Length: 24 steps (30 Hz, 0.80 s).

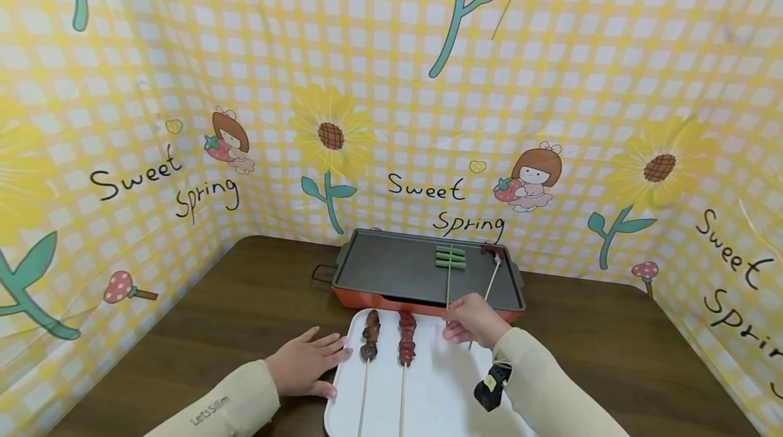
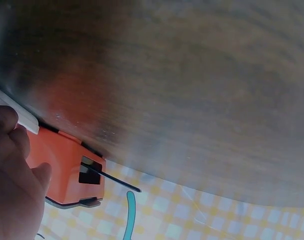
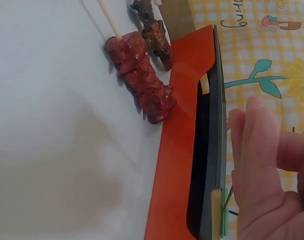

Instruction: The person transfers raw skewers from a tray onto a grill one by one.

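My right hand (image 1: pixel 476 321) pinches the wooden stick of a green vegetable skewer (image 1: pixel 450 257), whose several green pieces lie over the griddle (image 1: pixel 391 267). In the right wrist view that stick (image 3: pixel 216 215) shows beside the right hand (image 3: pixel 262 175). Fingers spread, my left hand (image 1: pixel 306 363) rests at the left rim of a white tray (image 1: pixel 440 403). On the tray lie a brown meat skewer (image 1: pixel 370 336) and a red meat skewer (image 1: pixel 406 338), sticks toward me. A second skewer (image 1: pixel 493 261) with a dark red piece sits at the griddle's right end.
The griddle has an orange base (image 2: pixel 56 155) and a black wire handle (image 1: pixel 321 274) jutting out left. Behind the brown wooden table (image 1: pixel 202 328) hangs a yellow checked cloth (image 1: pixel 391 83). A small black camera (image 1: pixel 491 388) is strapped to my right wrist.
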Each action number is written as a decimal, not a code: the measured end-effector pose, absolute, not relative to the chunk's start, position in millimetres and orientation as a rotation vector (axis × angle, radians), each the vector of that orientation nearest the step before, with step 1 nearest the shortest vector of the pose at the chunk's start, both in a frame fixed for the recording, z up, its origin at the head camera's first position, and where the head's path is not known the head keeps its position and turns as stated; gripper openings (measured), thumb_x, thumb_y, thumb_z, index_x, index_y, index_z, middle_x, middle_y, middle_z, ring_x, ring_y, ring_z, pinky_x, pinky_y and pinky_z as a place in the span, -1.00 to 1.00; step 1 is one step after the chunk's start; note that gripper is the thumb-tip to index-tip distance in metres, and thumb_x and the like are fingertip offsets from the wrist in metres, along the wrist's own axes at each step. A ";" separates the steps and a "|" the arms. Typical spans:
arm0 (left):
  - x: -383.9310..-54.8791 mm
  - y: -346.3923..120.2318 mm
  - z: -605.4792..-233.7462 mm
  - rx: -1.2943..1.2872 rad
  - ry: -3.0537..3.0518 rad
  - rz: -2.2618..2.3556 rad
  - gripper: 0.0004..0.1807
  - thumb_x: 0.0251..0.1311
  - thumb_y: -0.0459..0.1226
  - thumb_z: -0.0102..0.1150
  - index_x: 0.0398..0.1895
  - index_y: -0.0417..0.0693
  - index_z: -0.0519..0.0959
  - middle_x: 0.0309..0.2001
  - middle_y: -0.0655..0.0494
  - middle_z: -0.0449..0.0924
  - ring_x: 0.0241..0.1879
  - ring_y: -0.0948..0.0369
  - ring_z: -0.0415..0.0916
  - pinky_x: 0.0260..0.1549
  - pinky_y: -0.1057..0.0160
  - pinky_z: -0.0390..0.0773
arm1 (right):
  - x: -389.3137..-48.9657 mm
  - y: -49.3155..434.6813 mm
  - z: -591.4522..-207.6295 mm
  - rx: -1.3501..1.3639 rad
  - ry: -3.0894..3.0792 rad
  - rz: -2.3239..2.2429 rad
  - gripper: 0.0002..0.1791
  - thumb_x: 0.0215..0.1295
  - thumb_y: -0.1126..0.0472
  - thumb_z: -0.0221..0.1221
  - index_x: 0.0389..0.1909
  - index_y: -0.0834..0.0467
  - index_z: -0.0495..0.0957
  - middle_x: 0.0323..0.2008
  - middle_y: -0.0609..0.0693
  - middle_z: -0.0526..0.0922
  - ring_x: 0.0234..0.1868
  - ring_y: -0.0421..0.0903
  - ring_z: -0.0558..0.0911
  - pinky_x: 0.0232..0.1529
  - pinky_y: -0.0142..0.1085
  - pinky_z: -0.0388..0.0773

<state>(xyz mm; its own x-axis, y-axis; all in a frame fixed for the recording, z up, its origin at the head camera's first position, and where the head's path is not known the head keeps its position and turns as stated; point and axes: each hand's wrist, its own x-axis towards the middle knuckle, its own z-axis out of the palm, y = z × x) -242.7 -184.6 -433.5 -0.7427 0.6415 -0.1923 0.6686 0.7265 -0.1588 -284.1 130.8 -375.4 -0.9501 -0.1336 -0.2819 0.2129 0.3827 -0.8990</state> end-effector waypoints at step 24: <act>-245.0 -184.3 -435.4 1.103 2.814 -0.392 -0.18 0.19 0.33 -0.11 0.38 0.06 0.39 0.38 0.10 0.35 0.40 0.18 0.23 0.30 -0.06 0.22 | -227.4 124.9 -367.1 -0.194 2.280 -1.480 -0.79 0.32 0.23 0.18 -0.40 0.33 0.58 -0.74 -0.05 0.55 -0.75 -0.28 0.50 -0.66 -0.43 0.52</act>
